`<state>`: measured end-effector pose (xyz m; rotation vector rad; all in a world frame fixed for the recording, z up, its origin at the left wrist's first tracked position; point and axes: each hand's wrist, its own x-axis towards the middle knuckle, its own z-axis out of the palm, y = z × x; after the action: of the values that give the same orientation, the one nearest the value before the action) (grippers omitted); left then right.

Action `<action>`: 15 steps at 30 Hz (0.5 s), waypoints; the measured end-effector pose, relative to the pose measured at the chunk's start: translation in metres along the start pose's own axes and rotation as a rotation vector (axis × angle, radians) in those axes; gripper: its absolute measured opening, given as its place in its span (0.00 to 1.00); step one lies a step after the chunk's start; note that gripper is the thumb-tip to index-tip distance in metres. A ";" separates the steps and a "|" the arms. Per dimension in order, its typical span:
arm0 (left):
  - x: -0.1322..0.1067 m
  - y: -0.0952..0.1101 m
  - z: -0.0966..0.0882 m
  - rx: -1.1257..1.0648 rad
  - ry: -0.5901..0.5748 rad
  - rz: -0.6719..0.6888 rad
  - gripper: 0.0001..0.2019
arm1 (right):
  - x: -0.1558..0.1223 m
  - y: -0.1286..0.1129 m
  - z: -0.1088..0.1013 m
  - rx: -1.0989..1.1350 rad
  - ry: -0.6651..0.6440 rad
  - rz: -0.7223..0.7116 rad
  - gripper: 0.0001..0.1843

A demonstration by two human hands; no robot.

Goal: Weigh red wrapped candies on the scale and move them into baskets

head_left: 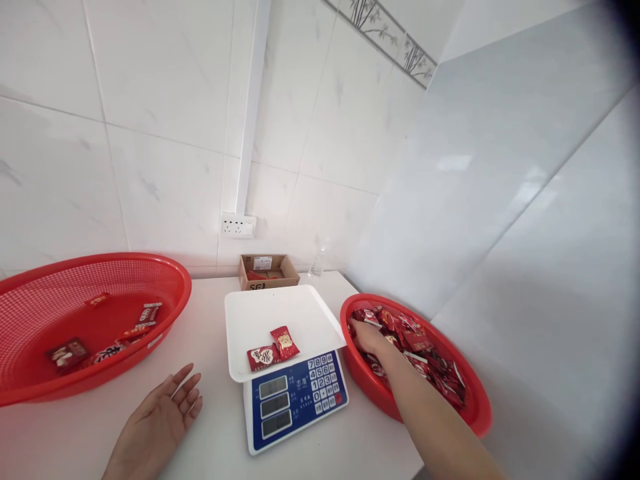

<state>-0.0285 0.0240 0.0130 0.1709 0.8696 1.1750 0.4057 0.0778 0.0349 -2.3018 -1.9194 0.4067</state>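
The white table (210, 453) supports a white plastic electronic scale with a blue control panel (303, 427), positioned at the centre. Its flat, white, rectangular tray (263, 310) carries 2 small red printed wrapped packets (285, 342), which touch each other near the tray's near edge. The panel has 3 display windows at left and a keypad at right. To the right of the scale, a red oval plastic basket (369, 389) contains a heap of mostly red wrapped packets (445, 377). The right hand (367, 337) reaches into the left part of this heap; its fingertips are hidden, so their grip cannot be determined. The left hand (160, 420) is palm up, near and left of the scale, fingers loosely curled and wide. At far left, a larger red perforated plastic basket (181, 280) contains several loose wrapped packets (67, 355). Behind the scale are an open brown cardboard box (274, 282) and, to its right, a clear plastic bottle (317, 261).
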 end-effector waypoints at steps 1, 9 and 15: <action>0.000 0.000 0.000 0.000 0.005 0.001 0.12 | 0.001 0.001 0.000 0.002 0.012 -0.002 0.17; 0.005 0.000 -0.003 -0.029 -0.007 0.012 0.12 | 0.013 0.022 -0.023 0.027 0.126 0.066 0.07; 0.005 -0.001 -0.002 -0.024 0.010 -0.001 0.11 | 0.005 0.038 -0.027 0.016 0.078 0.059 0.05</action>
<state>-0.0285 0.0273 0.0086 0.1453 0.8642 1.1852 0.4502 0.0781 0.0506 -2.3318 -1.8102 0.3318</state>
